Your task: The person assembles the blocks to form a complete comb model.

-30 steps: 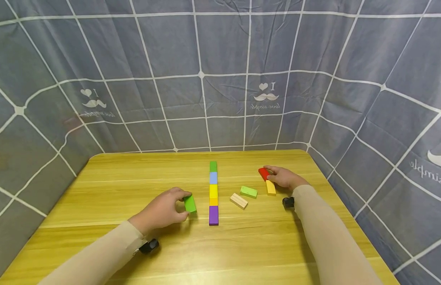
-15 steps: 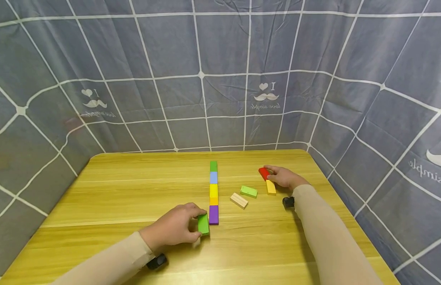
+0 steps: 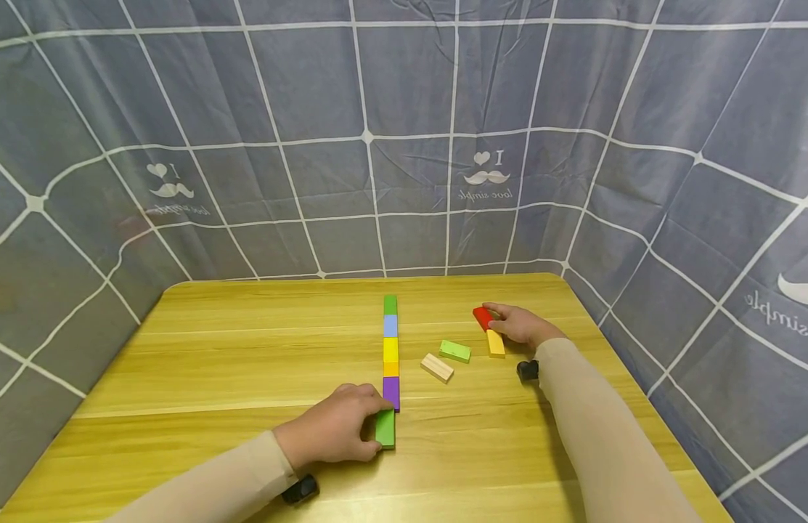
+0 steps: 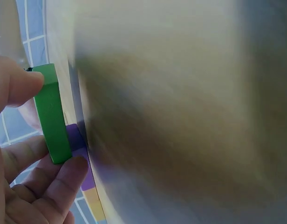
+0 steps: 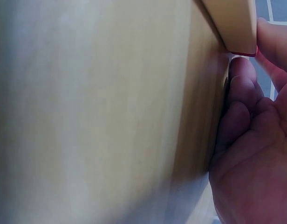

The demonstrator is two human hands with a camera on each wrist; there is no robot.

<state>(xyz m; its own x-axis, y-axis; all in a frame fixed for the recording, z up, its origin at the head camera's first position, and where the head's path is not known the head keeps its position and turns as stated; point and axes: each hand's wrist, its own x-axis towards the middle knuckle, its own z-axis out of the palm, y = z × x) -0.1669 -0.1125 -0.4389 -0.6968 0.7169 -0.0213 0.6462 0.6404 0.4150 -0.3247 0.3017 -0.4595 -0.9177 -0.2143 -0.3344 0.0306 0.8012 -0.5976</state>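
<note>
My left hand (image 3: 337,427) pinches a light green block (image 3: 385,430) between thumb and fingers, at the near end of a row of blocks. In the left wrist view, the thumb (image 4: 23,85) is on one end of the green block (image 4: 54,119) and the fingers are at the other. Just beyond it lies the purple block (image 3: 391,392), the nearest of the row. My right hand (image 3: 520,325) holds the red block (image 3: 483,318) on the table, thumb and forefinger at its two ends. A yellow-orange block (image 3: 496,344) lies against the red one, close to the thumb.
Past the purple block, the row goes on with orange (image 3: 391,369), yellow (image 3: 391,349), light blue (image 3: 390,325) and dark green (image 3: 390,303) blocks. A light green block (image 3: 455,351) and a plain wood block (image 3: 437,368) lie right of the row. A grey curtain (image 3: 404,181) surrounds the wooden table (image 3: 247,349).
My left hand has carried the light green block right and toward me, from left of the row to its near end by the purple block. My right hand stays put.
</note>
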